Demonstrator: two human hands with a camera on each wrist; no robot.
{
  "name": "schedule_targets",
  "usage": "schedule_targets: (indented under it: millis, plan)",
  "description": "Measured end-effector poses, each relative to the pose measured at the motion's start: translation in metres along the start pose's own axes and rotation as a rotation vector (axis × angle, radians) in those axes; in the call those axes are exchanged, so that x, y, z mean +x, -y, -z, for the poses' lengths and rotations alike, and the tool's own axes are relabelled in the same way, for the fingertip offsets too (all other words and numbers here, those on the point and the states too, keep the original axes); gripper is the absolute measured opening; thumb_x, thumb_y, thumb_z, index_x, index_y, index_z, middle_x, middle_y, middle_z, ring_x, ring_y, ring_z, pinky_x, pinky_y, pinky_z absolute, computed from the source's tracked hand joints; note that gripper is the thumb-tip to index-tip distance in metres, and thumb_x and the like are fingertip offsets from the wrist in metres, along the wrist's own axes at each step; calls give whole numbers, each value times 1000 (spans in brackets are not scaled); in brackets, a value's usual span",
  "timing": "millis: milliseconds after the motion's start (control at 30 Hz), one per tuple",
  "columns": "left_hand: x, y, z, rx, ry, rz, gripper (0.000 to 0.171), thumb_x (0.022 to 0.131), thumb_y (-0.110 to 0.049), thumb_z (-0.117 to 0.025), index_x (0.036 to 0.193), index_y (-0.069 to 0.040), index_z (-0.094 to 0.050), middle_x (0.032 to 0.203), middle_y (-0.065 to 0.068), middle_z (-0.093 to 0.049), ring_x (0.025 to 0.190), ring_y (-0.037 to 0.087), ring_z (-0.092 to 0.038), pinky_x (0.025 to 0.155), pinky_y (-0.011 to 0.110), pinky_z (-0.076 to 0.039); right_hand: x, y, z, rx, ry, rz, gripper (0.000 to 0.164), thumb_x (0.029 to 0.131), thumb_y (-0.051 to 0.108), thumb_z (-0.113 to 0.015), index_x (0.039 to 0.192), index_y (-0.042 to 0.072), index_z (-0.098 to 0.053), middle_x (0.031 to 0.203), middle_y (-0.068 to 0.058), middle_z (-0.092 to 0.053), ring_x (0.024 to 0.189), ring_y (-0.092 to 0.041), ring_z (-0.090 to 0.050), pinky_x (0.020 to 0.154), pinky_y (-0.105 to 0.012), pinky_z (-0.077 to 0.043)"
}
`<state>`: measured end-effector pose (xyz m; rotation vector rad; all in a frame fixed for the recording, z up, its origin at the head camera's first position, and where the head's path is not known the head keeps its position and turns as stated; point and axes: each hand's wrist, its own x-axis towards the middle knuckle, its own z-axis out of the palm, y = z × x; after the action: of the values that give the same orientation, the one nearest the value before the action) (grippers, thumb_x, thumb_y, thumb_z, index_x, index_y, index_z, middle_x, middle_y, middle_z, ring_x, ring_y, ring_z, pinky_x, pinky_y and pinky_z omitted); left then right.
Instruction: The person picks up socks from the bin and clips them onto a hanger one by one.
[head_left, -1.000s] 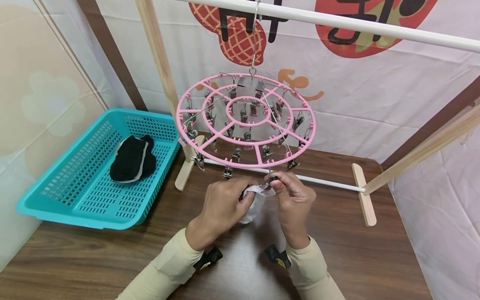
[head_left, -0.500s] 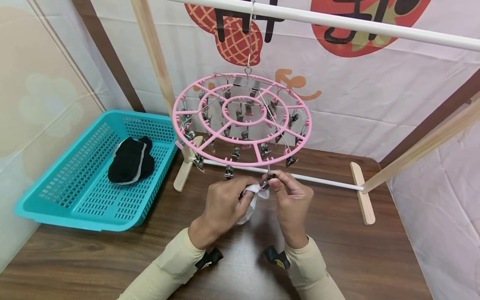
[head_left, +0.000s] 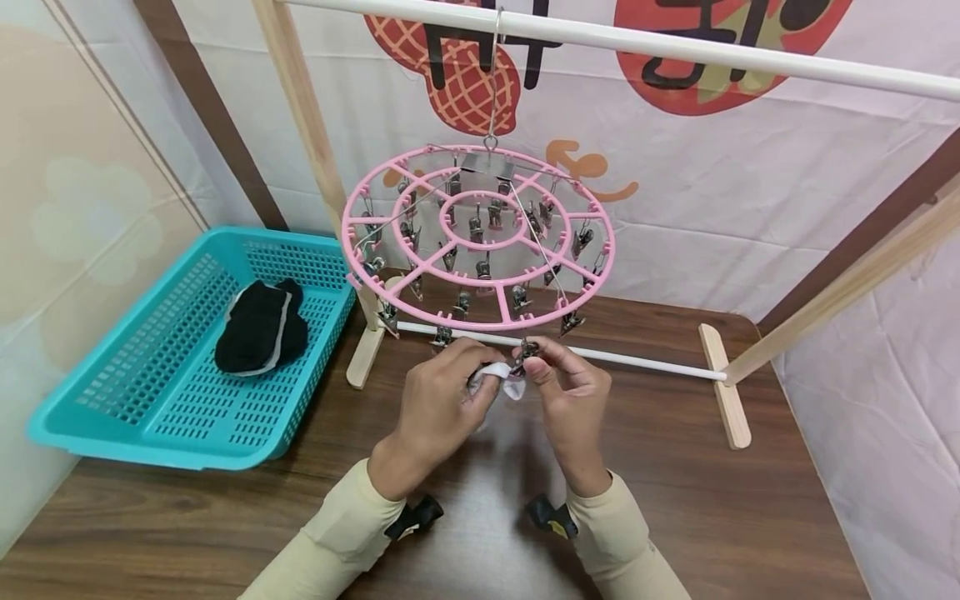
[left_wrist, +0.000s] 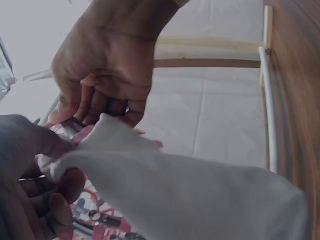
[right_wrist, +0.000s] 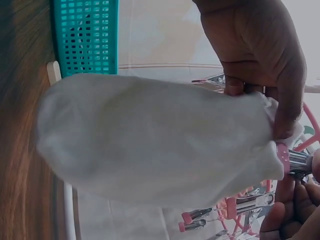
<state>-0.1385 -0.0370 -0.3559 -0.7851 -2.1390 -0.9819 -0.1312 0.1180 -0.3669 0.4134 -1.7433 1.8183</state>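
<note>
A white sock (right_wrist: 155,140) hangs from my left hand (head_left: 438,400), whose thumb and fingers pinch its cuff. My right hand (head_left: 573,400) pinches a metal clip (head_left: 527,354) at the front of the pink round hanger (head_left: 480,326). In the right wrist view the clip's pink tip (right_wrist: 283,157) meets the sock's cuff; whether it grips the fabric, I cannot tell. The left wrist view has the sock's cuff between both hands, and the fingers of the right hand (left_wrist: 107,90) partly cover the clip there.
The hanger, with several clips, hangs by a hook from a white rod (head_left: 645,42) on a wooden stand (head_left: 307,125). To the left, a turquoise basket (head_left: 172,454) holds black socks (head_left: 255,329). A lower white bar (head_left: 637,362) crosses behind my hands above the brown table (head_left: 712,517).
Both hands have shifted slightly left, and the hanger has swung left with them. Less of the white sock shows below my left hand in the head view. Both grips stay as they were.
</note>
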Motion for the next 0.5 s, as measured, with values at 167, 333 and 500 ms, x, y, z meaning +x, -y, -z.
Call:
schedule_targets:
  millis: [167,333,500]
  plan:
    - [0,2,7,-64,81,31,16,78,-15,-73,92,-8,-71,90,-1,-67,69,10,-60,59,29,-48,1,-1,2,63,16,-79,26,89,9,-69,104,-13,-66,88,-10,-72,83,-15,-68,73,-25,-53]
    - [1,3,8,-104,112,56,18,82,-21,-77,91,-7,-73,82,-2,-68,65,7,-57,58,25,-46,3,-1,2,90,38,-145,25,89,3,-67,106,-15,-64,88,-8,-72,86,-17,-69,75,-26,-53]
    - [1,5,8,-124,167,48,19,82,-17,-77,98,-7,-73,89,0,-70,73,9,-62,65,26,-48,4,1,1,73,55,-179,26,89,3,-67,107,-15,-64,88,-6,-73,88,-17,-69,77,-26,-53]
